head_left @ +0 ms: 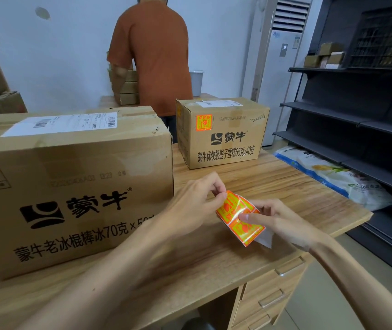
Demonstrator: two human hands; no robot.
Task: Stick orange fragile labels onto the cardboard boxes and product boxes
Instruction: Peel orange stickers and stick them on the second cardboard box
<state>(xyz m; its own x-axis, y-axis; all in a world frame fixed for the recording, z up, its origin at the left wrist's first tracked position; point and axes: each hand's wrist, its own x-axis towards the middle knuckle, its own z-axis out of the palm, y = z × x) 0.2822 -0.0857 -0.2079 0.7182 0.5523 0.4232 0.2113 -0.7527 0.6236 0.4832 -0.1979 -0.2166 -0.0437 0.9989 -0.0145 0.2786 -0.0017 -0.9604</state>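
The strip of orange labels (239, 216) hangs just above the worktop (297, 186), held between my two hands and a little to the right of the big box (71, 186). My left fingers (215, 198) pinch the strip's top corner, thumb and forefinger closed on the orange edge. My right fingers (256, 216) grasp its lower part, with the thumb laid flat across a label and the others curled behind. A white bit of backing (265, 240) pokes out below them. The big box stands on the worktop at my left, a white slip (64, 123) taped on its top. Farther back on the same worktop, apart from it, stands the small box (225, 148), with one orange label (204, 122) stuck on its front, above the printed logo. Behind that, a person in a brown shirt (152, 55) stands with their back to me by a stack of flat cartons (126, 86). Dark shelves (356, 110) run along my right, with a printed bag (333, 175) on a low one.
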